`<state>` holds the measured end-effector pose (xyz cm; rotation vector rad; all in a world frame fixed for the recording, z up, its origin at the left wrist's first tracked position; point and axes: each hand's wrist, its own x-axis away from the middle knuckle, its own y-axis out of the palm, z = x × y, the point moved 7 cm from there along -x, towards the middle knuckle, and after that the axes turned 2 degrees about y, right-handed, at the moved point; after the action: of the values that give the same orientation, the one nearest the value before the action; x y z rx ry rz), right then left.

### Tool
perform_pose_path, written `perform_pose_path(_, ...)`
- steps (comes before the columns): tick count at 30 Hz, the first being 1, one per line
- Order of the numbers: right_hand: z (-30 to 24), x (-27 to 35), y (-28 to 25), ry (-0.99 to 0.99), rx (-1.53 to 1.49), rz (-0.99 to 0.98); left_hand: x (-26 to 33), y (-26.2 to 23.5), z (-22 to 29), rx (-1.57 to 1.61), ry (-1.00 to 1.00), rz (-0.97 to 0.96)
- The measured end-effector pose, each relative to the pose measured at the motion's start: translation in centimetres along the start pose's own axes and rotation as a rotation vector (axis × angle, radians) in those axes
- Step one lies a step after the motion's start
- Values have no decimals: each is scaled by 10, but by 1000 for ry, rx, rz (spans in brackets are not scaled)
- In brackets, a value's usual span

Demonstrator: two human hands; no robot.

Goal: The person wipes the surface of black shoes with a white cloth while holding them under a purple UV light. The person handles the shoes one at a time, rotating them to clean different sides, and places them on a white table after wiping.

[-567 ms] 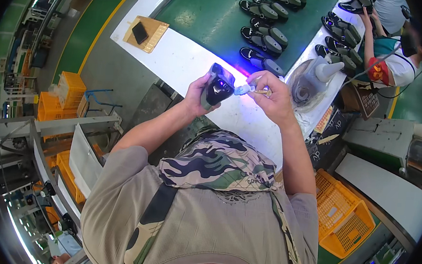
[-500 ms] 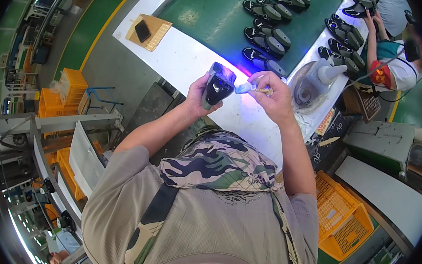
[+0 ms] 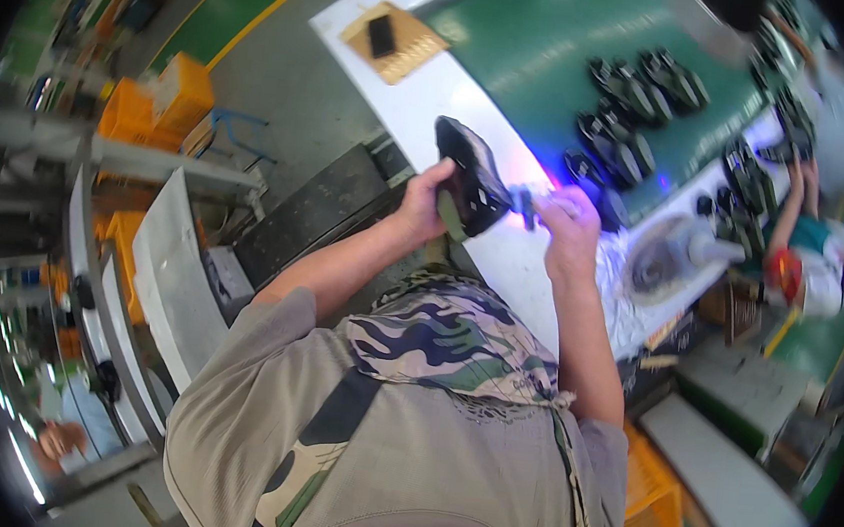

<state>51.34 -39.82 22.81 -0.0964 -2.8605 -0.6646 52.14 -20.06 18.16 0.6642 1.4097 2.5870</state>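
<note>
My left hand (image 3: 425, 202) is closed around a glossy black shoe (image 3: 476, 193) with a grey-green sole, tilted over the table's near edge. In my right hand (image 3: 571, 238) is a small brush (image 3: 524, 204), its bluish head at the shoe's edge on the right side. Motion blur hides whether the bristles press on the shoe. Blue-violet light falls on the table around the brush.
The white table (image 3: 396, 101) borders a green conveyor belt (image 3: 530, 62) carrying several black shoes (image 3: 613, 145). A phone (image 3: 381, 35) lies on cardboard (image 3: 415, 54). At right stands a plastic-lined basin (image 3: 655, 264) with a whitish bottle (image 3: 709, 251). Another person (image 3: 809, 262) works beyond; orange crates (image 3: 177, 100) stand left.
The view has turned, shifting the table and belt rightward. The shoe has been tilted so its opening faces more to the right, and the brush has stayed beside it.
</note>
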Motion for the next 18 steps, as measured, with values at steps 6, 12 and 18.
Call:
perform_pose_path(6, 18, -6, 63, 177, -143, -272, 50, -9, 111, -373, 441, 90)
perform_pose_path(12, 42, -24, 118, 273, -290, -423, 158, 2, 283, -672, 941, 291)
perform_pose_path(18, 71, -36, 157, 366, -272, -498, 333, -5, 474, -987, 1269, 845)
